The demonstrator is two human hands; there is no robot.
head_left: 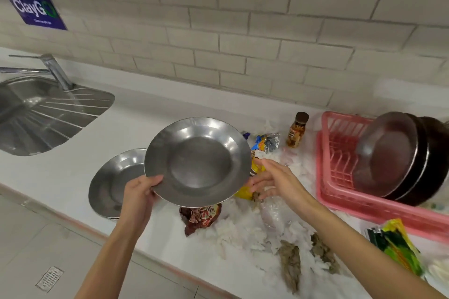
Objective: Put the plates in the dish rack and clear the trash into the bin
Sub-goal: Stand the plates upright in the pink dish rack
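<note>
Up above the white counter (73, 172), a round metal plate (198, 161) is tilted with its bowl facing the camera, gripped at its lower left rim by the left hand (141, 198), thumb on the front of the rim. The right hand (272, 181) is spread open with loose fingers just beside the plate's right edge; whether it touches the rim cannot be told. Behind the raised plate on the left, a stack of metal plates (114, 182) lies flat on the counter. Under and right of the plate is the trash: a brown snack wrapper (198, 217), a yellow wrapper (245, 192) partly hidden by the right hand, a blue and silver packet (266, 142), torn white tissue (243, 233) and a green and yellow wrapper (398, 247) near the right edge. A small brown-capped bottle (297, 130) stands upright farther back. On the right, a pink dish rack (345, 165) holds dark plates (388, 153) leaning on edge. Far left sits a steel sink (36, 116) with its faucet (54, 70).
</note>
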